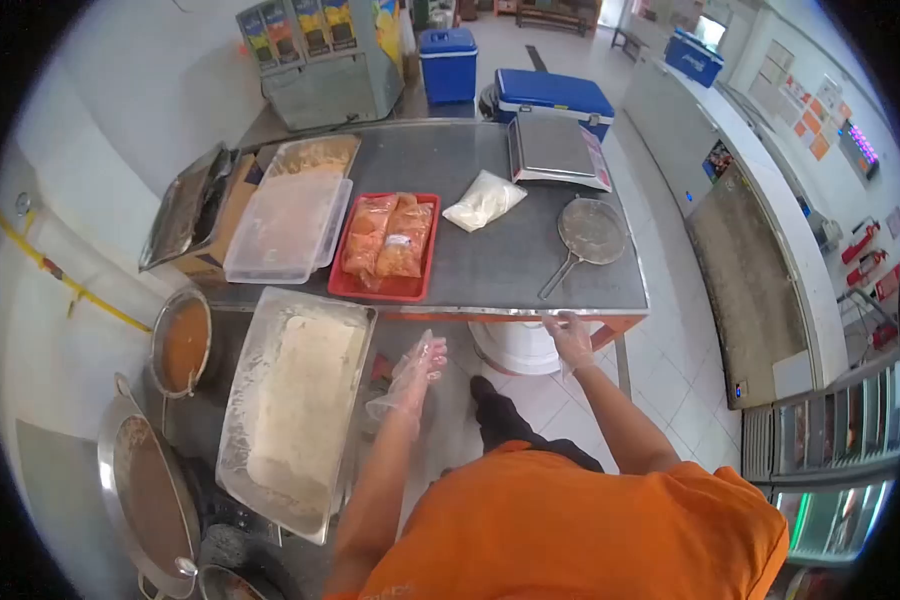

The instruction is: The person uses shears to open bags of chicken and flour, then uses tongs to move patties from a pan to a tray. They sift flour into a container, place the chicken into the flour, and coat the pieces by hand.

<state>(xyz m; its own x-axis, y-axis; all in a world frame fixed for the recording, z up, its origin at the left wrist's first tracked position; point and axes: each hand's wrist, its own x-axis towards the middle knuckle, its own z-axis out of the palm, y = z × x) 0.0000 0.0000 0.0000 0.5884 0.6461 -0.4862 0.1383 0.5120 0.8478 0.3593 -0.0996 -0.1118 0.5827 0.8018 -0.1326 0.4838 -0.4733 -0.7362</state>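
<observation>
My left hand (422, 372), in a clear plastic glove, is held out with its fingers stretched, holding nothing. It is beside a clear tub of pale flour (305, 400). My right hand (572, 342), also gloved, is at the front edge of the steel table with its fingers loosely bent and nothing visible in them. Just above it, a round mesh strainer (592, 232) lies on the table, its handle pointing toward that hand, with a small gap between them. A red tray (422, 290) carries clear bags of orange-coloured food (402, 240). A bag of white powder (484, 202) rests nearby.
A weighing scale (552, 148) stands at the table's back right. Clear plastic lids (285, 228) and a cardboard box (210, 262) are at left. Below them are a pot of orange liquid (184, 345) and a wide pan (145, 490). Blue coolers (553, 92) stand behind the table.
</observation>
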